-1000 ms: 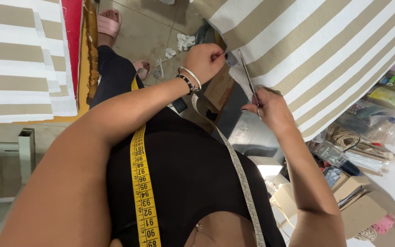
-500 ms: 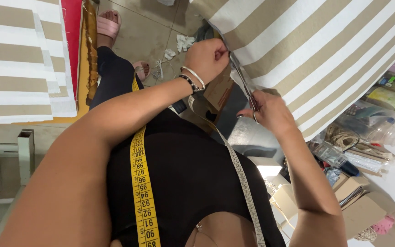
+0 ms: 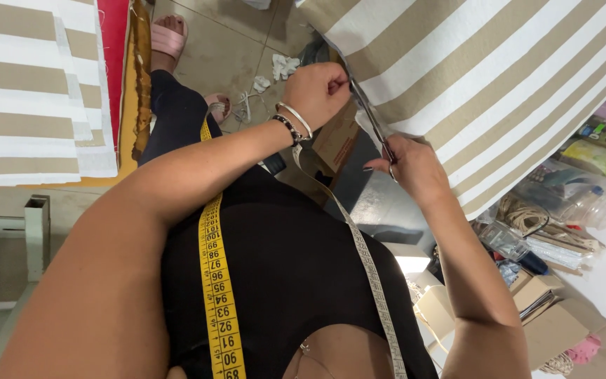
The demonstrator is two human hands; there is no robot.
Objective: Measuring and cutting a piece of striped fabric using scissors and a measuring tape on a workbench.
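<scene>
Tiled floor [image 3: 236, 49], scissors [image 3: 372, 121] at striped fabric [image 3: 499, 84]

The person wears a sleeveless black top [image 3: 282, 267], dark trousers [image 3: 177, 112], pink sandals [image 3: 168, 35], and silver and beaded bracelets [image 3: 290, 123] on the left wrist.

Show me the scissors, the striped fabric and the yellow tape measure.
scissors [image 3: 372, 123], head view, on the blades.
striped fabric [image 3: 499, 77], head view, on a beige stripe right of the cut.
yellow tape measure [image 3: 217, 281], head view, on the strip over the black top.
</scene>
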